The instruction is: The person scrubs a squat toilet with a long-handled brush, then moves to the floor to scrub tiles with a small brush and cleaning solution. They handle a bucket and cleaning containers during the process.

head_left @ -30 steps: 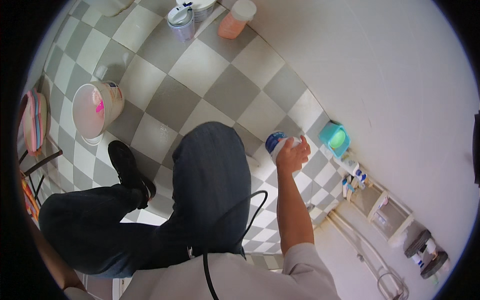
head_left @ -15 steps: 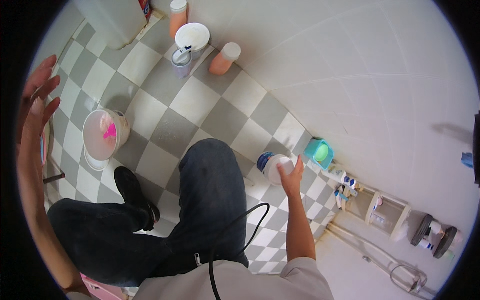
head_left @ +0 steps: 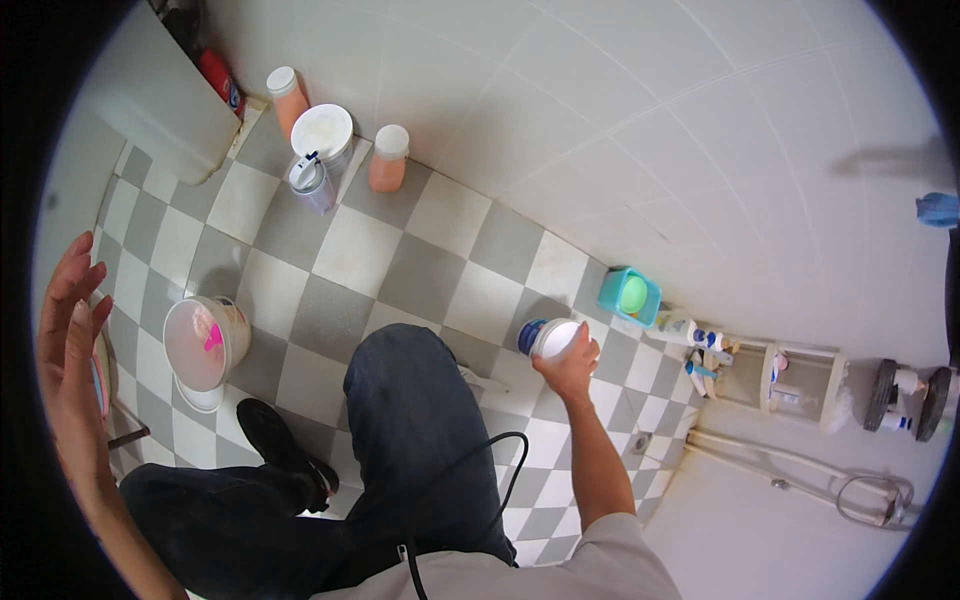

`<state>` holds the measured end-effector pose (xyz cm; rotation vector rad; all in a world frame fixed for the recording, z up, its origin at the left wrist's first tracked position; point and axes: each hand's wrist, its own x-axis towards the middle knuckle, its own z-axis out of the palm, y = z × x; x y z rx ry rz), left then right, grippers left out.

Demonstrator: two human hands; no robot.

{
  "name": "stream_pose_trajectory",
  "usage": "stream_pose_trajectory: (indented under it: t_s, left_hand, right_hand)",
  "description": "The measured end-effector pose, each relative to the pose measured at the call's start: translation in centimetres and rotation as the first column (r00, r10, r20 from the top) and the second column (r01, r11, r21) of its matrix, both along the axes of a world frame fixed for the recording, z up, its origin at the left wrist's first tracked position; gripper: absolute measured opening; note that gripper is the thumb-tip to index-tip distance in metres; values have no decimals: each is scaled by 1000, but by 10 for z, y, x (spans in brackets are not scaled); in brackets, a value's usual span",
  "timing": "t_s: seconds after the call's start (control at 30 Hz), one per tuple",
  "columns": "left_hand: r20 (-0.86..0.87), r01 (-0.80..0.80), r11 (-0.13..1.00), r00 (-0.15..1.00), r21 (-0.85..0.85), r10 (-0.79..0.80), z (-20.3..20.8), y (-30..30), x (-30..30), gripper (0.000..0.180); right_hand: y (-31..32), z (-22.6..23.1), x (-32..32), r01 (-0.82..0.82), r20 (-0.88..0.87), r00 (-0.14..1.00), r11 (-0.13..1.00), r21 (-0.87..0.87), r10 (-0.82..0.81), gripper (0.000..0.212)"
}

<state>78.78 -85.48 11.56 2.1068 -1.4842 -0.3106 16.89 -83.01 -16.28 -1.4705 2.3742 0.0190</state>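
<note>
My right hand (head_left: 572,368) grips a white plastic tub (head_left: 555,338) with a dark blue band, held tilted above the floor right of my knee. Whether its white round end is open or lidded, I cannot tell. Raised at the left edge, my left hand (head_left: 72,345) has its fingers apart and holds nothing. Nearest to it on the floor is a white bucket (head_left: 240,338) with pinkish stuff and a bright pink scoop (head_left: 213,337) inside. A white round lid or dish (head_left: 198,400) shows partly under the bucket.
Against the far wall stand a lidded white bucket (head_left: 323,128), a clear canister (head_left: 312,188) and two orange bottles (head_left: 388,172) (head_left: 287,100) with white caps. A teal basket (head_left: 612,290), a rack (head_left: 828,385) and a hose (head_left: 790,484) line the right side. A black cord (head_left: 524,450) hangs before me.
My view has turned, so the far items sit lower and further left in the picture. My right hand stays on the tub, its fingers now across the white end. My left hand remains raised.
</note>
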Motion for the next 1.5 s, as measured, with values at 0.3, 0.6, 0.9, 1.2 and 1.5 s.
stream_pose_trajectory:
  t_s: [0.3,0.6,0.9,1.2,1.5]
  left_hand:
    - [15,39,999,999,-11,-38,-9,-6,6,47]
    - [38,82,996,996,35,-83,-4,-7,33,52]
    - [-133,17,1000,991,-1,-17,4,-7,13,42]
    - [-278,-2,999,960,-38,-9,15,-3,11,29]
    - [-204,-80,997,976,-1,79,19,21,31,35]
  right_hand:
    - [-17,-36,-102,437,-128,887,897,-72,-443,126]
    - [-24,-60,-112,403,-120,899,903,-147,-420,125]
    - [-24,-20,-95,525,-80,829,820,-226,-553,116]
    - [70,-54,97,-629,158,771,776,47,616,57]
    - [23,-104,40,-200,138,963,959,-200,230,46]
